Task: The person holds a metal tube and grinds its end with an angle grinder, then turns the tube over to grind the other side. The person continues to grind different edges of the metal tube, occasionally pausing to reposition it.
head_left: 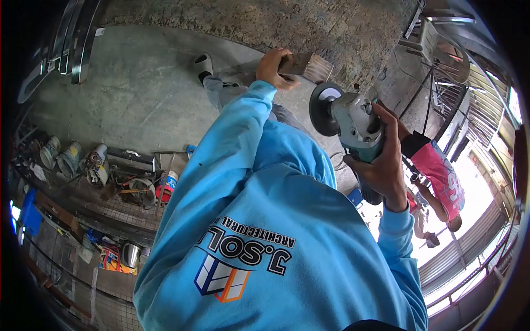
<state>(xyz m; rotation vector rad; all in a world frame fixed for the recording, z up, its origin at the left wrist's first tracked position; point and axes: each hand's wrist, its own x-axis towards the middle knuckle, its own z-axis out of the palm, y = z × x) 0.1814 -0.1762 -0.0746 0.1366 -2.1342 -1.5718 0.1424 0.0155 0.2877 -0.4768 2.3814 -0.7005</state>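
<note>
My left hand [274, 68] grips one end of a short rectangular metal tube [309, 66], holding it against a rough concrete surface [342, 27]. My right hand [386, 160] is wrapped around the body of a grey-green angle grinder [353, 121]. Its dark disc [322, 108] faces the tube and hangs just below it, apart from it. Both sleeves and the chest of my light blue shirt [265, 220] fill the lower middle of the view. My sandalled foot [203, 64] rests on the floor beyond my left arm.
A person in a pink shirt [439, 176] bends over at the right. Paint cans [72, 157], tools and clutter lie along a mesh shelf at the left. Metal rails [74, 38] lean at the top left. A chair [450, 55] stands at the top right.
</note>
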